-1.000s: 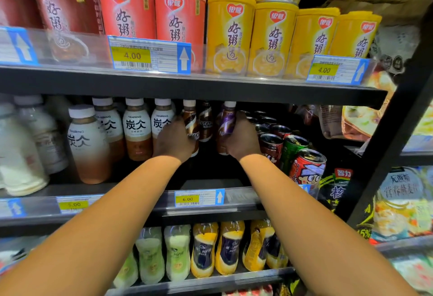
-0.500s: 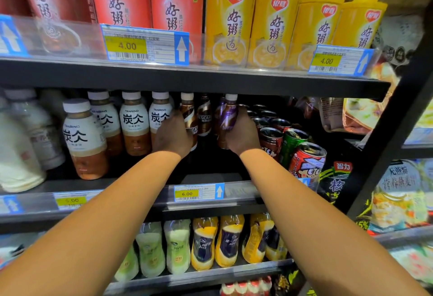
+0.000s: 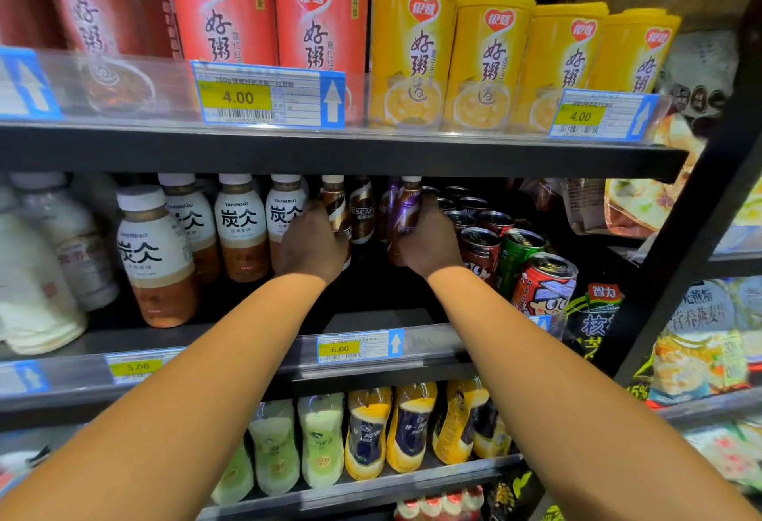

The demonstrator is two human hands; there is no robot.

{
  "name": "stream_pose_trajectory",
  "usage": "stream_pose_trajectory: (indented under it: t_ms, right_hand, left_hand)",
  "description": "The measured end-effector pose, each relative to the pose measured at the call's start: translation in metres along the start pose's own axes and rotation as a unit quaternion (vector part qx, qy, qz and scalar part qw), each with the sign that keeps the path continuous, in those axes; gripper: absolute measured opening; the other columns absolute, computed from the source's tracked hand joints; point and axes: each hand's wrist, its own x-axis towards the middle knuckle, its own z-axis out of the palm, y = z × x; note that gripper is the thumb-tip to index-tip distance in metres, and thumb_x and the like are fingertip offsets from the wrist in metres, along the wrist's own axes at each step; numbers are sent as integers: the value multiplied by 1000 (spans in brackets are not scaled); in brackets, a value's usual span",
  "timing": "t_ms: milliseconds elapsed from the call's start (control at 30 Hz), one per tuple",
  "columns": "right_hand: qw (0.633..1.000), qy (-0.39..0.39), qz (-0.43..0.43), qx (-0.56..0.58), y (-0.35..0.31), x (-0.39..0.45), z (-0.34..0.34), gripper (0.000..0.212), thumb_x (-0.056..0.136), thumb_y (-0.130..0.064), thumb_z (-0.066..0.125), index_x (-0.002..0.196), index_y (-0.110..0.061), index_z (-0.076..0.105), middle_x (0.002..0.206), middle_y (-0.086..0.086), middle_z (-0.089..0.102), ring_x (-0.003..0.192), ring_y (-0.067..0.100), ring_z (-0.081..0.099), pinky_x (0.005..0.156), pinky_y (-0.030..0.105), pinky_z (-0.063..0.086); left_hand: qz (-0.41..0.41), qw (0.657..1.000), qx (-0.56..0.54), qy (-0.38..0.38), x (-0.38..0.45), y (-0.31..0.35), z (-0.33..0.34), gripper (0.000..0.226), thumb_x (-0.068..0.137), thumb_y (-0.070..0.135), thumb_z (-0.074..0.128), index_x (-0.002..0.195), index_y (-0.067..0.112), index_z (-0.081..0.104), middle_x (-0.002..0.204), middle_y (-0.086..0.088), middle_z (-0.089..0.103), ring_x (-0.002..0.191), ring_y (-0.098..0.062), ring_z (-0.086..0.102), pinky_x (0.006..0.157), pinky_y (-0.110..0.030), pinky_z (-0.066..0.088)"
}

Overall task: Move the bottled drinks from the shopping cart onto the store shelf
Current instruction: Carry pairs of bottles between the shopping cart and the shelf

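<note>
Middle shelf point(image 3: 247, 359): TANBING bottles point(image 3: 241, 228) at left, cans point(image 3: 511, 256) at right, coffee bottles point(image 3: 363, 211) between them; porridge cups point(image 3: 412, 54) above; squeeze bottles point(image 3: 367, 434) below.

Both forearms point(image 3: 231, 359) and hands point(image 3: 313, 244) are bare, without sleeves.

Brown bottle point(image 3: 336, 207) and purple bottle point(image 3: 406, 215) upright on middle shelf point(image 3: 371, 314).

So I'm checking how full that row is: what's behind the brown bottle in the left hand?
Behind the brown bottle gripped by the left hand stands one Nescafe bottle. Anything deeper is lost in shadow under the upper shelf.
</note>
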Motion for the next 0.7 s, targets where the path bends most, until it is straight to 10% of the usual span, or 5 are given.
stream_pose_trajectory:
  t_ms: [500,633,700]
  right_hand:
    - [999,19,10,-27,-42,-33,-49,54,92,-19,75,139,-5,52,132,17,69,122,35,65,84,27,46]
    - [1000,27,-3,15,-49,-72,-72,53,95,-17,71,145,-14,53,136,10,66,121,29,64,96,32,51]
    - [999,26,-25,8,-45,-100,-80,33,97,-23,70,127,-15,60,116,3,68,100,21,65,86,36,54]
  left_hand:
    - [32,999,-32,8,-19,13,-53,31,93,25,68,122,14,65,106,-15,75,104,-40,69,89,-42,56]
    - [97,987,-130,8,-76,-1,-71,10,97,27,65,93,29,73,69,9,67,66,-5,62,61,-28,46]
    - [194,972,-135,-10,-106,-8,-71,16,102,33,61,103,26,75,84,14,69,81,0,64,71,-28,49]
